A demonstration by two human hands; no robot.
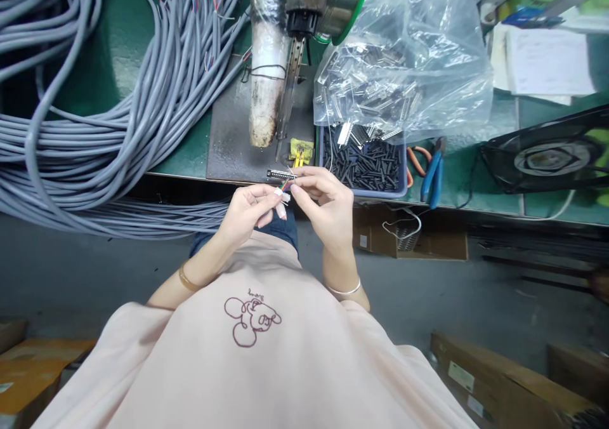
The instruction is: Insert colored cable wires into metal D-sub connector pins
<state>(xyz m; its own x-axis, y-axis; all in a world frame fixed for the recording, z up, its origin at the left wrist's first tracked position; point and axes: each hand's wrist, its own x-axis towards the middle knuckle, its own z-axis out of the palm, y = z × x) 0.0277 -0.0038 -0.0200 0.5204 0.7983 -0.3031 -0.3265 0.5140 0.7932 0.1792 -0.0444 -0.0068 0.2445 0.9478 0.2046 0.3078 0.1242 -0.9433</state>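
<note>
My left hand (250,212) is closed, its thumb and fingertips pinching a small bundle of thin coloured wires (286,185). Some fingertips of that hand look wrapped in white. From the other side my right hand (329,202) pinches the same wires, its fingers closed near their tips. Just beyond the fingertips, at the bench edge, is a narrow black and silver multi-pin connector (280,174). Behind it a yellow holder with a yellow pad (301,153) stands on a dark plate (233,131). A soldering iron (290,83) points down above the plate.
Grey cables (157,112) pile up at the left and hang over the bench edge. At right are a blue bin of black sleeves (364,162), a plastic bag of metal connectors (380,80), blue-handled cutters (432,175) and a fan (547,159). A solder spool (345,0) hangs above.
</note>
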